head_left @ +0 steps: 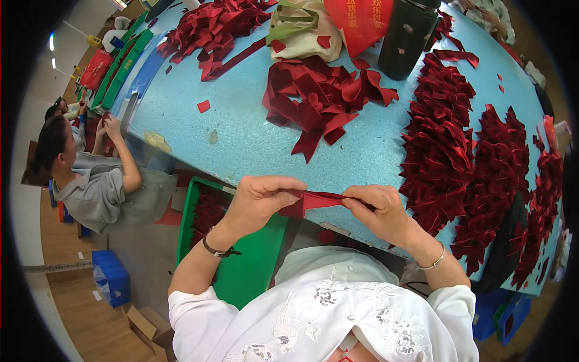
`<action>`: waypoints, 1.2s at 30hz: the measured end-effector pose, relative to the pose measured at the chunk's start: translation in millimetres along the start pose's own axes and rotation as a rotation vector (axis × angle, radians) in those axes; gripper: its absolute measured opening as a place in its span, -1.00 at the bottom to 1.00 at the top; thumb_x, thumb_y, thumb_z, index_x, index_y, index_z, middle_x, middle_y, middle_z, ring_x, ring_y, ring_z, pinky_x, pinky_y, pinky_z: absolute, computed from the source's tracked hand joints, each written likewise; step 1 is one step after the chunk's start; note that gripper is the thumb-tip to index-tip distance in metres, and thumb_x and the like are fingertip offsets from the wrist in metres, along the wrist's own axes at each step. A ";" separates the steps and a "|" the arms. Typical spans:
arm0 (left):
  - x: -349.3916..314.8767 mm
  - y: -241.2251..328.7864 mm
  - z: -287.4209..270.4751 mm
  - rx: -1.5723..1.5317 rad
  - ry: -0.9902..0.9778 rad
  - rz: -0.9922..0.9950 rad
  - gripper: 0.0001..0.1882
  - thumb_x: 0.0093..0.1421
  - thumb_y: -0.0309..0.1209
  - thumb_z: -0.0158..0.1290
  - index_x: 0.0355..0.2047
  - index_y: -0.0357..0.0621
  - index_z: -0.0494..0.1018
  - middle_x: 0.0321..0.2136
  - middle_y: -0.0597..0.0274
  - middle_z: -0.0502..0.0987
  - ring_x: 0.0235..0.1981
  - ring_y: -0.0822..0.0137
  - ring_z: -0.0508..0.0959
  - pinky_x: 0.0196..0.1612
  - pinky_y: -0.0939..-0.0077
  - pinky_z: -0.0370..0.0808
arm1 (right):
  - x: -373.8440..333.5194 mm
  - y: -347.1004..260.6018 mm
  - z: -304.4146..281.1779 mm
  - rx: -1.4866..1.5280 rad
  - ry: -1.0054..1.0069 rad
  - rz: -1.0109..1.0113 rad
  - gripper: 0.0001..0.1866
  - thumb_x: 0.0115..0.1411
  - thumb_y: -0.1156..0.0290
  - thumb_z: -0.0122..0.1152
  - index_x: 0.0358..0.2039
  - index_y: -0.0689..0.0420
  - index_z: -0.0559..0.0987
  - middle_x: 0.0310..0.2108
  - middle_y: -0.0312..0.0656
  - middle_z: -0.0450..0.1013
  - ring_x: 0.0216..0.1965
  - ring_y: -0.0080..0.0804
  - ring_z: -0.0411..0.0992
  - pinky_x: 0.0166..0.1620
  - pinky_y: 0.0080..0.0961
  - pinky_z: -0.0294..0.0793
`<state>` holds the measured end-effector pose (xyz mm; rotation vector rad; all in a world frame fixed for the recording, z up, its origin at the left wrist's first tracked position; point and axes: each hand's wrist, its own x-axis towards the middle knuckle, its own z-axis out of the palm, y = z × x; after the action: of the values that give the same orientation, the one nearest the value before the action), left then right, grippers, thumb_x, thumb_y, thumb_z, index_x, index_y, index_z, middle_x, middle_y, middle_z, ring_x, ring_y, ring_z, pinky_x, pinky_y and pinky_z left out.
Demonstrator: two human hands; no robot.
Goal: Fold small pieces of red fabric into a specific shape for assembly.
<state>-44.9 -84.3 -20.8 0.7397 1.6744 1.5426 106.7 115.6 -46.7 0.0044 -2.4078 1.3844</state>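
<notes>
Red ribbon [318,201] | left hand [260,202], right hand [384,212]: each grip pinching it | near blue table [235,136] edge | open room ahead

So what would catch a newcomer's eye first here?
Rows of dark-red ribbon pieces dominate, packed along the right of the light-blue tabletop. At its near edge, the left hand and right hand hold a red ribbon strip between them. Lower left sits a green crate.

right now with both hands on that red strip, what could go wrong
Pinched by the left hand and right hand, the red strip might slip. The right hand could brush the packed red row nearby. Reaching for the loose red pile might knock the dark bottle beside it.
</notes>
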 end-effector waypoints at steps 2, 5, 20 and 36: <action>2.0 2.2 -4.6 0.095 -0.110 -0.006 -0.70 0.07 -0.73 0.02 -0.17 -0.29 0.52 -0.30 0.25 0.58 -0.31 0.53 0.50 -0.23 0.66 0.46 | 1.3 -3.6 -2.0 -0.078 0.045 -0.082 -0.95 0.02 0.56 0.21 -0.45 0.21 0.54 -0.67 -0.16 0.40 -0.69 -0.34 0.37 -0.60 -0.48 0.32; 5.4 3.0 -5.4 0.151 -0.191 0.002 -0.74 0.08 -0.71 0.02 -0.21 -0.28 0.54 -0.31 0.24 0.58 -0.32 0.52 0.51 -0.23 0.66 0.45 | 1.5 -8.7 -6.4 -0.183 0.039 -0.226 -0.90 -0.04 0.63 0.24 -0.45 0.23 0.52 -0.72 -0.20 0.34 -0.73 -0.37 0.32 -0.66 -0.53 0.23; 14.2 2.9 4.0 -0.279 -0.139 -0.185 -0.68 0.13 -0.64 0.04 -0.07 -0.33 0.43 -0.38 0.31 0.54 -0.42 0.61 0.48 -0.30 0.76 0.42 | -2.2 -37.0 -21.9 -0.430 0.026 -0.305 -0.84 -0.10 0.66 0.22 -0.49 0.19 0.45 -0.77 -0.26 0.18 -0.75 -0.38 0.24 -0.69 -0.45 0.19; 31.6 7.6 31.5 -0.423 -0.090 -0.178 -0.70 0.09 -0.62 0.12 -0.13 -0.35 0.45 -0.33 0.26 0.55 -0.34 0.52 0.53 -0.24 0.70 0.47 | -3.9 -55.4 -50.6 -0.796 -0.029 -0.566 -0.72 -0.18 0.68 0.22 -0.35 0.35 0.50 -0.73 -0.33 0.17 -0.72 -0.54 0.15 -0.64 -0.56 0.11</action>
<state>-37.5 -39.7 -17.8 0.4176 1.2510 1.6342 135.8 128.4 21.3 0.4578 -2.5243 0.1539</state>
